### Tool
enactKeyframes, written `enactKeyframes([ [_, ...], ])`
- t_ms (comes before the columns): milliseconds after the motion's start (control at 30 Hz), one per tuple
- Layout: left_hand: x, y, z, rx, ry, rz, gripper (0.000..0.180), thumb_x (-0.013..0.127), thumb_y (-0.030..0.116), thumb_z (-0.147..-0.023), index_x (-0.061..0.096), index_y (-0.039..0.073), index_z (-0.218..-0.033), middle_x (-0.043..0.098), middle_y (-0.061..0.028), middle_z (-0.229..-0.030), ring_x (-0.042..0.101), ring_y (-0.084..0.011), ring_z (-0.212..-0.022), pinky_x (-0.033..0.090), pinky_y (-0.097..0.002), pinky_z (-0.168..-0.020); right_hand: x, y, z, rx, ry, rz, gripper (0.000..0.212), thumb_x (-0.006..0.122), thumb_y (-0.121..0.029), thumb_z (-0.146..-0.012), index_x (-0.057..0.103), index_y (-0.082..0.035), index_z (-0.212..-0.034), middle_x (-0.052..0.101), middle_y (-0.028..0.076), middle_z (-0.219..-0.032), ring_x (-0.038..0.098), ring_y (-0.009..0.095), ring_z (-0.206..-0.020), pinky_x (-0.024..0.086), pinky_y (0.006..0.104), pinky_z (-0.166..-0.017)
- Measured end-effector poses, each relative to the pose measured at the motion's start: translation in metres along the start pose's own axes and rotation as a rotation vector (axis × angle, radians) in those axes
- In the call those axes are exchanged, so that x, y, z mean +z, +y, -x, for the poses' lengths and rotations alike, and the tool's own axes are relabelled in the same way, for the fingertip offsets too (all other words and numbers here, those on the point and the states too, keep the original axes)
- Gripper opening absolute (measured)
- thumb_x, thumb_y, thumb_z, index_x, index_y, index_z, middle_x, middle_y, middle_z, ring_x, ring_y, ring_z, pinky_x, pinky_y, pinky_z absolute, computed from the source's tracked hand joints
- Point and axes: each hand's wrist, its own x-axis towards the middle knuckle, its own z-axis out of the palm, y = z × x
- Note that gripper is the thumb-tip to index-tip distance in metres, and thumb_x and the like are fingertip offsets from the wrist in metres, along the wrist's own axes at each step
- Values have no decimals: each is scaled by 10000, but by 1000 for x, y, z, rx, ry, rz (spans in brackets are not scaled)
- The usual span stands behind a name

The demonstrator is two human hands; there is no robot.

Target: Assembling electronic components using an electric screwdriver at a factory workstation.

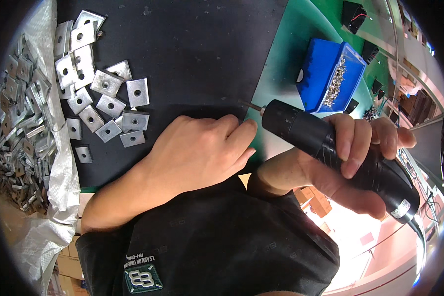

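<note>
In my right hand (360,158) is a black electric screwdriver (301,129), its fingers wrapped round the body. The thin bit points left, above the mat's right edge, close to my left hand's knuckles. My left hand (202,148) lies back up at the near edge of the black mat (202,59), with its fingers curled in. Whatever those fingers may hold is hidden beneath them. Left of that hand, several silver metal plates (110,105), rectangular with a hole in the middle, lie loose and partly overlapping on the mat.
A white woven sack (66,167) at the left holds a heap of similar metal plates (22,128). To the right, a blue bin (314,74) with small silver screws (335,84) stands on the green surface. The screwdriver's cable (418,229) hangs at the lower right.
</note>
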Motion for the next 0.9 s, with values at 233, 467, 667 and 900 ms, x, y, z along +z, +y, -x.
enactKeyframes([
  [233,2,1,-1,0,-1,-4,328,712,264,-827,631,46,-1059,594,-59,-711,629,-218,-548,505,-318,-471,-1,-2,7,-47,-45,83,717,873,-441,-706,532,-83,-1226,607,52,-1108,594,111,-680,445,265,-667],
  [467,3,1,-2,-2,4,-1,343,714,263,-827,633,44,-1077,597,-61,-714,632,-221,-552,507,-318,-473,-6,-2,6,-22,-85,72,664,868,-450,-710,555,-131,-1201,611,20,-1147,600,112,-747,437,295,-722],
  [667,2,2,-1,-6,1,-12,348,717,261,-821,634,41,-1078,611,-66,-729,634,-221,-560,508,-321,-477,-20,-7,0,105,-222,37,804,871,-468,-695,501,-126,-1321,556,32,-1333,591,161,-970,401,329,-874],
  [900,0,-2,2,-7,-1,-10,355,723,257,-815,636,41,-1083,623,-68,-742,633,-215,-563,508,-317,-479,-26,8,-10,110,-257,-129,1039,858,-516,-688,332,-110,-1487,261,131,-1600,563,194,-1119,371,348,-983],
])
